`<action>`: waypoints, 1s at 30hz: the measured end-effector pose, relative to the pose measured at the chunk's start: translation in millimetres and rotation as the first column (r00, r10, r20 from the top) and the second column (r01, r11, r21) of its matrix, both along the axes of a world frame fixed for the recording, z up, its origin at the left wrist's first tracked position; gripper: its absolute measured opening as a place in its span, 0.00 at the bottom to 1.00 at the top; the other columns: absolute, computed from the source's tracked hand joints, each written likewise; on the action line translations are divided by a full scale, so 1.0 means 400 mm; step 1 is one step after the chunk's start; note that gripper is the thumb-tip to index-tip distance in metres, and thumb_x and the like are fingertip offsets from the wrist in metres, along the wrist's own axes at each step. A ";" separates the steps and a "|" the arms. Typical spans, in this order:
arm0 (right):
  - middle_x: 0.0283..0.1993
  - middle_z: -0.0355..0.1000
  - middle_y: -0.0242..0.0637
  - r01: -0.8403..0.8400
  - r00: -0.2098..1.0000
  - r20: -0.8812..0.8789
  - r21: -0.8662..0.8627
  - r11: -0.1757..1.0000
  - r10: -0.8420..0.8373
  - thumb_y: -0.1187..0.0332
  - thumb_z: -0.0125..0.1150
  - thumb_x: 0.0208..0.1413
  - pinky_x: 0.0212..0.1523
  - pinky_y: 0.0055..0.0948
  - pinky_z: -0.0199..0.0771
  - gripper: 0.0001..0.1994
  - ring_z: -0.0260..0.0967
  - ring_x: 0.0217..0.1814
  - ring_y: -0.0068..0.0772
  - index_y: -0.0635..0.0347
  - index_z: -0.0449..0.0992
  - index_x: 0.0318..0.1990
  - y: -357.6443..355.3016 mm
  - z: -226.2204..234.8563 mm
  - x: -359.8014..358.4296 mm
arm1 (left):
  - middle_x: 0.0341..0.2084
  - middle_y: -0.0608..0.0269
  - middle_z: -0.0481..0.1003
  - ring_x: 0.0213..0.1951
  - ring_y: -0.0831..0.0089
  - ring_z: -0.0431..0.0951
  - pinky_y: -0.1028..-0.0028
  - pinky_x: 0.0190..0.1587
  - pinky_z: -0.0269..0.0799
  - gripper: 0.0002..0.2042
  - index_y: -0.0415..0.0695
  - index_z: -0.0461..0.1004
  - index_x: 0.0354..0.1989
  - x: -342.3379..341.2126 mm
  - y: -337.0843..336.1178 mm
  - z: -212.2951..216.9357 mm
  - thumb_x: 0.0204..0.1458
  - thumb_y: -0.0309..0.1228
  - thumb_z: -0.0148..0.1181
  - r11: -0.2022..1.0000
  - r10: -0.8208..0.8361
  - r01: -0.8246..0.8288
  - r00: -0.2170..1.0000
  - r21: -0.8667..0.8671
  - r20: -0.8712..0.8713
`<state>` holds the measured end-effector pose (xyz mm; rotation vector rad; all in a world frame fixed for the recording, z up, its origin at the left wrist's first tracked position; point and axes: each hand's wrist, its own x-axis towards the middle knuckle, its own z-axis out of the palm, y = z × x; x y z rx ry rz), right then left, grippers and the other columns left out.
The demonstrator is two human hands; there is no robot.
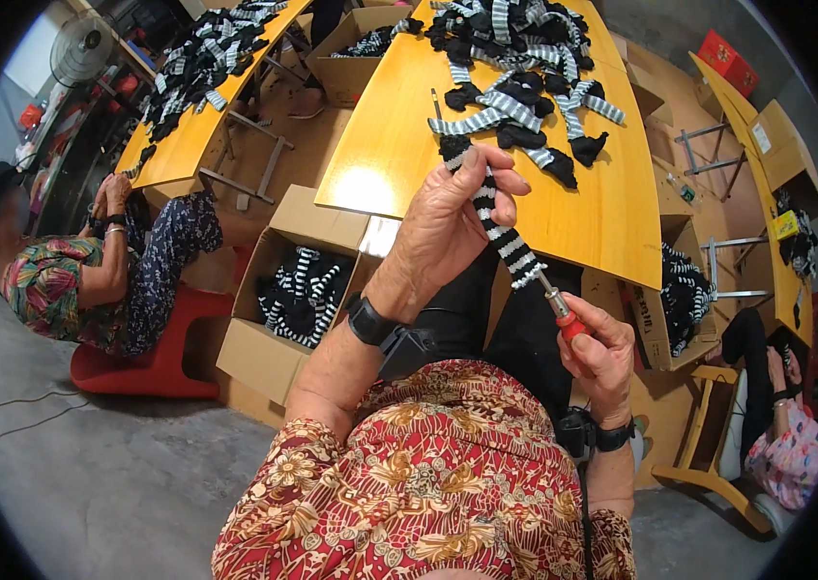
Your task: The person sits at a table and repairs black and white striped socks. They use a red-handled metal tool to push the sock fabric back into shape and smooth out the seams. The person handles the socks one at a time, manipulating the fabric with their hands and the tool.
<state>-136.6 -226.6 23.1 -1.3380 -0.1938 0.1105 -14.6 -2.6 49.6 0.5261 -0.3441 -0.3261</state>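
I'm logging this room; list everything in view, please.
Tables: several, yellow, centre, left, right
Boxes: several, brown, around centre table
Knits: many, black, grey, white, on tables, in boxes
Fan: one, grey, upper left
Stool: one, red, left
Chair: one, tan, lower right
Workers: two, patterned tops, both sides
Knit tube: one, black-and-white, centre
Tool: one, red-handled, shaft entering tube
Left grip: one, bare, on tube
Right grip: one, bare, on tool

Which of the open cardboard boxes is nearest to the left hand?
The box by the near left corner of the table, striped knits inside; the others, at right and further ahead, lie farther from the left hand.
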 end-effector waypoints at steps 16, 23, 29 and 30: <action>0.30 0.71 0.33 0.087 0.996 0.005 -0.027 0.996 -0.087 0.74 0.55 0.54 0.22 0.15 0.60 0.20 0.61 0.22 0.15 0.68 0.72 0.56 0.044 -0.010 -0.033 | 0.25 0.68 0.77 0.16 0.82 0.63 0.79 0.26 0.60 0.14 0.44 0.72 0.38 -0.048 -0.044 -0.010 0.61 0.43 0.53 0.999 -0.021 0.025 0.996 0.041 -0.090; 0.30 0.71 0.39 0.333 0.834 0.551 -0.449 0.829 -0.037 0.81 0.58 0.47 0.28 0.25 0.67 0.23 0.65 0.26 0.29 0.67 0.73 0.54 0.080 -0.003 -0.016 | 0.36 0.58 0.77 0.24 0.80 0.73 0.82 0.27 0.67 0.16 0.42 0.68 0.50 -0.043 -0.018 -0.014 0.62 0.41 0.50 1.000 -0.014 0.017 0.992 0.021 -0.124; 0.30 0.70 0.39 0.302 0.840 0.542 -0.437 0.847 -0.020 0.81 0.57 0.46 0.27 0.25 0.66 0.23 0.64 0.25 0.28 0.67 0.73 0.54 0.059 -0.010 -0.021 | 0.51 0.55 0.71 0.46 0.70 0.78 0.75 0.44 0.77 0.18 0.48 0.62 0.59 -0.044 -0.010 -0.002 0.64 0.39 0.48 0.962 0.264 -0.266 0.964 0.064 0.036; 0.30 0.70 0.39 0.313 0.833 0.552 -0.433 0.845 -0.026 0.80 0.58 0.47 0.27 0.25 0.66 0.23 0.64 0.25 0.28 0.67 0.73 0.54 0.067 -0.015 -0.024 | 0.51 0.55 0.72 0.46 0.70 0.78 0.75 0.44 0.77 0.17 0.48 0.62 0.58 -0.045 -0.015 0.000 0.64 0.38 0.48 0.946 0.315 -0.316 0.949 0.077 0.027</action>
